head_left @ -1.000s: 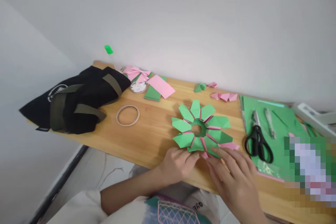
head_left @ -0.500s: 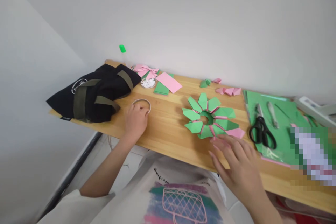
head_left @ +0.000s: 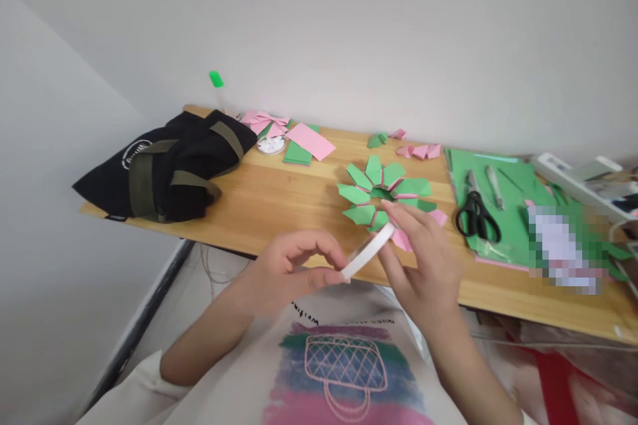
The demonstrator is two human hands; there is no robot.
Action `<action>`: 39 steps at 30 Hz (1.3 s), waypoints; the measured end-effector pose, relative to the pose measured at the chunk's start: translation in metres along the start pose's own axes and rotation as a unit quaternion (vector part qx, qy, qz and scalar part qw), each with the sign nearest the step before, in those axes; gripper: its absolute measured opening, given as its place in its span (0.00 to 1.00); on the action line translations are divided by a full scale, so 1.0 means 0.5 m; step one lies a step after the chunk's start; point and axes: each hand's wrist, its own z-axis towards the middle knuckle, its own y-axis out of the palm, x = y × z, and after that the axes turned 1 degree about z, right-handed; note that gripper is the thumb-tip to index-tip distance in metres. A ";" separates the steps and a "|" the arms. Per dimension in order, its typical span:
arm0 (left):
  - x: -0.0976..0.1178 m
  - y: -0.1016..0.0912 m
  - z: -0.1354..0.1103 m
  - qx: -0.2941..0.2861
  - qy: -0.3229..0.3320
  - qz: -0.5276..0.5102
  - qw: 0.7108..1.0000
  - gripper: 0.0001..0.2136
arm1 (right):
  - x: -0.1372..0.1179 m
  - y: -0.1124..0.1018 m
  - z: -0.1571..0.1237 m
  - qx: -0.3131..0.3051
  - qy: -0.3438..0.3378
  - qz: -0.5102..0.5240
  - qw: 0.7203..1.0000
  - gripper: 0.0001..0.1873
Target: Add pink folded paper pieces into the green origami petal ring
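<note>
My left hand [head_left: 286,272] and my right hand [head_left: 423,262] hold a thin white tape ring [head_left: 367,252] between them, in the air in front of the table's near edge. The left fingers pinch its lower end; the right fingers grip its upper end. Just behind the ring, a green and pink folded paper wheel [head_left: 383,199] lies flat on the wooden table [head_left: 279,202]. Part of the wheel's near side is hidden by my right hand.
A black bag with olive straps [head_left: 167,166] lies at the table's left end. Pink and green paper pieces [head_left: 299,143] sit near the wall. Black scissors [head_left: 476,216] rest on green sheets [head_left: 503,212] at the right. A blurred patch covers something further right.
My left hand reached left to the tape ring on the table, picked it up and brought it back to the middle. My right hand left the paper wheel and took the ring's other end.
</note>
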 end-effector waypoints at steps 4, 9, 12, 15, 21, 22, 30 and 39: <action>0.001 0.017 0.011 -0.023 -0.055 -0.087 0.994 0.08 | 0.004 -0.016 -0.004 0.032 0.041 0.013 0.999 0.14; -0.014 0.032 0.031 -0.001 -0.095 -0.277 0.956 0.06 | 0.005 -0.032 -0.018 0.035 0.161 0.085 0.983 0.08; -0.015 0.042 0.045 0.037 -0.085 -0.350 0.932 0.08 | 0.009 -0.027 -0.025 -0.012 0.273 0.179 0.945 0.11; -0.016 0.048 0.055 0.056 -0.068 -0.356 0.930 0.09 | 0.014 -0.018 -0.031 -0.073 0.345 0.242 0.904 0.15; -0.030 0.057 0.059 0.026 -0.040 -0.310 0.950 0.14 | 0.015 0.004 -0.042 -0.123 0.384 0.295 0.866 0.14; -0.029 0.059 0.059 0.026 -0.038 -0.304 0.952 0.14 | 0.015 0.008 -0.044 -0.123 0.384 0.298 0.865 0.15; -0.003 0.064 0.038 0.011 0.032 -0.117 0.993 0.11 | 0.017 -0.003 -0.039 -0.017 0.189 0.102 0.977 0.10; 0.020 0.070 0.020 -0.055 0.041 0.047 0.997 0.23 | 0.018 -0.026 -0.039 0.015 0.114 0.034 0.993 0.11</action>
